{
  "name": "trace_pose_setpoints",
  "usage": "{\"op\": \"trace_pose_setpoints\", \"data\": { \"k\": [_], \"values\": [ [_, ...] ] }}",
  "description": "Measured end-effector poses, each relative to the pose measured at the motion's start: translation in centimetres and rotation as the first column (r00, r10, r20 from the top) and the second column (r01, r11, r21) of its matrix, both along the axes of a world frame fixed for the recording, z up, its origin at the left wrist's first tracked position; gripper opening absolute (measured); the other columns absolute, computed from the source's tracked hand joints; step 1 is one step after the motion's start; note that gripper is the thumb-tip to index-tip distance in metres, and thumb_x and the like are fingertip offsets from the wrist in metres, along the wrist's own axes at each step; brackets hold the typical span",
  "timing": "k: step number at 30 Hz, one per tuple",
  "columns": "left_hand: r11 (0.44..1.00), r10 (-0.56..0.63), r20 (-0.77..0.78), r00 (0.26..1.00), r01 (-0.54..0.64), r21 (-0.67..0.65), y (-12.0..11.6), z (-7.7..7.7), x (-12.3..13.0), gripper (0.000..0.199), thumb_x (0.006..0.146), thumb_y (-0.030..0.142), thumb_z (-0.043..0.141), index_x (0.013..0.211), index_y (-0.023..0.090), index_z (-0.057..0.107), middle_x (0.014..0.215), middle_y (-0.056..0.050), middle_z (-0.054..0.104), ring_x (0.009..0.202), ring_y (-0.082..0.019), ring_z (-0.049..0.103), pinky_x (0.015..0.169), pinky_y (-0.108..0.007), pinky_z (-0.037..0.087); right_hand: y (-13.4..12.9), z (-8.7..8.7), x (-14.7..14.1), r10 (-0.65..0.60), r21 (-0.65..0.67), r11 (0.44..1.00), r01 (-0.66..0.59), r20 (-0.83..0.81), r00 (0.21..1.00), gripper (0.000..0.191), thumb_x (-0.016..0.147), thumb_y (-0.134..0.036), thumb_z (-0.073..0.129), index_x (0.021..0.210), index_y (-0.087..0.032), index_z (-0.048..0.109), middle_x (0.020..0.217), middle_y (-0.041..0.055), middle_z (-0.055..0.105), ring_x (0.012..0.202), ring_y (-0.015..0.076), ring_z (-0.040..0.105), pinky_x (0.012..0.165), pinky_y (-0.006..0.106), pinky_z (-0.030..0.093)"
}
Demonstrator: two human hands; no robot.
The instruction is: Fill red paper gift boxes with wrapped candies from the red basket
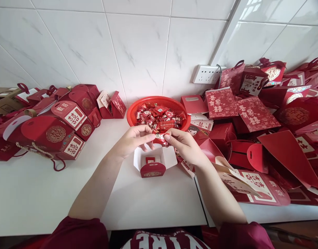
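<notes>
Between my two hands is a red-wrapped candy (159, 139), pinched at its ends just above an open box. My left hand (134, 140) has its thumb and forefinger closed on the candy's left end, the other fingers curled below. The right end is gripped by the thumb and fingers of my right hand (183, 144). Under them stands a small red gift box (153, 170) with white flaps spread; a red-framed item shows inside. Right behind my hands, a red plastic basket (131, 114) holds a heap of red-wrapped candies (159, 116).
Red gift boxes (55, 133) with rope handles are stacked on the left. A larger pile of red boxes and bags (252, 148) fills the right side. A white power strip (206, 74) is on the tiled wall. The white tabletop (148, 204) runs along the front.
</notes>
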State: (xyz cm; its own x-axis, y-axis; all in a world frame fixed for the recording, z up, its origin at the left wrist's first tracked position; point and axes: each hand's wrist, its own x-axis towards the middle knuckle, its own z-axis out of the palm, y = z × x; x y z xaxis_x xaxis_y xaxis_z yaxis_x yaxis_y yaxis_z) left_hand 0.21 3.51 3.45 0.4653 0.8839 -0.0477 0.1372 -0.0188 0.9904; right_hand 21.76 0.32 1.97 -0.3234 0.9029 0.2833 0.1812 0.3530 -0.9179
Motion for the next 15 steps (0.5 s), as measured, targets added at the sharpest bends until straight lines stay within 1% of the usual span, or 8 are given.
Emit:
{"op": "trace_pose_setpoints", "data": {
  "k": [3,6,7,8,9,11,13,15],
  "values": [
    [0.994,0.053,-0.051,0.997,-0.048,0.103,-0.1,0.0,-0.1,0.024,0.081,0.043,0.074,0.078,0.02,0.064,0.065,0.001,0.065,0.057,-0.012,0.065,0.049,-0.019,0.052,0.0,0.0,0.3,-0.022,0.01,1.0,0.022,0.059,0.998,0.036,0.098,-0.047,0.052,0.078,-0.018,0.061,0.064,-0.0022,0.057,0.057,0.0105,0.048,0.054,0.024,0.037],
    [0.974,0.09,-0.109,0.99,-0.065,0.219,-0.5,0.2,-0.4,0.021,0.08,0.04,0.075,0.077,0.021,0.067,0.05,0.004,0.056,0.042,-0.01,0.055,0.04,-0.019,0.046,-0.1,-0.1,0.5,-0.015,-0.053,0.998,0.016,0.029,0.999,0.031,0.097,-0.046,0.055,0.094,-0.019,0.072,0.052,-0.0048,0.056,0.042,0.0093,0.047,0.046,0.024,0.038],
    [0.959,0.088,-0.12,0.989,-0.052,0.278,-0.6,0.2,-0.5,0.018,0.079,0.038,0.076,0.078,0.021,0.069,0.051,0.003,0.059,0.043,-0.011,0.057,0.041,-0.02,0.048,-0.2,-0.2,0.5,-0.01,-0.069,0.998,0.009,-0.022,1.0,0.029,0.095,-0.044,0.058,0.1,-0.02,0.073,0.056,-0.0036,0.06,0.044,0.0102,0.052,0.046,0.024,0.042],
    [0.937,0.088,-0.124,0.988,-0.04,0.348,-0.7,0.2,-0.6,0.015,0.078,0.036,0.076,0.079,0.022,0.071,0.056,0.002,0.064,0.047,-0.013,0.061,0.045,-0.022,0.051,-0.2,-0.2,0.5,-0.007,-0.07,0.998,0.001,-0.078,0.997,0.028,0.094,-0.042,0.061,0.104,-0.02,0.074,0.065,-0.0009,0.067,0.05,0.0121,0.059,0.049,0.025,0.047],
    [0.905,0.095,-0.124,0.988,-0.034,0.423,-0.7,0.2,-0.8,0.012,0.078,0.034,0.077,0.081,0.022,0.074,0.065,-0.001,0.07,0.055,-0.015,0.066,0.052,-0.024,0.056,-0.2,-0.3,0.5,-0.006,-0.056,0.998,-0.002,-0.127,0.992,0.026,0.093,-0.04,0.062,0.106,-0.021,0.074,0.077,0.0021,0.072,0.062,0.0145,0.066,0.055,0.027,0.052],
    [0.83,0.139,-0.125,0.982,-0.047,0.556,-0.8,0.2,-1.0,0.007,0.077,0.03,0.076,0.082,0.025,0.078,0.079,-0.003,0.076,0.067,-0.018,0.071,0.065,-0.028,0.06,-0.3,-0.3,0.5,0.002,-0.004,1.0,-0.003,-0.176,0.984,0.022,0.093,-0.035,0.063,0.106,-0.022,0.074,0.098,0.0055,0.075,0.083,0.0179,0.07,0.068,0.029,0.057],
    [0.777,0.192,-0.135,0.972,-0.067,0.626,-0.8,0.1,-1.2,0.005,0.074,0.028,0.078,0.079,0.029,0.08,0.078,-0.002,0.077,0.069,-0.019,0.072,0.068,-0.03,0.06,-0.3,-0.2,0.6,0.016,0.026,1.0,-0.012,-0.168,0.986,0.02,0.095,-0.032,0.06,0.106,-0.023,0.074,0.104,0.005,0.074,0.087,0.0175,0.07,0.071,0.03,0.058],
    [0.759,0.212,-0.152,0.965,-0.064,0.648,-0.8,0.0,-1.4,0.006,0.07,0.027,0.081,0.074,0.032,0.08,0.076,-0.001,0.077,0.071,-0.021,0.073,0.072,-0.032,0.061,-0.3,-0.1,0.7,0.04,0.02,0.999,-0.037,-0.169,0.985,0.021,0.096,-0.033,0.057,0.106,-0.025,0.075,0.102,0.0042,0.074,0.085,0.0168,0.069,0.071,0.03,0.058]
  ]
}}
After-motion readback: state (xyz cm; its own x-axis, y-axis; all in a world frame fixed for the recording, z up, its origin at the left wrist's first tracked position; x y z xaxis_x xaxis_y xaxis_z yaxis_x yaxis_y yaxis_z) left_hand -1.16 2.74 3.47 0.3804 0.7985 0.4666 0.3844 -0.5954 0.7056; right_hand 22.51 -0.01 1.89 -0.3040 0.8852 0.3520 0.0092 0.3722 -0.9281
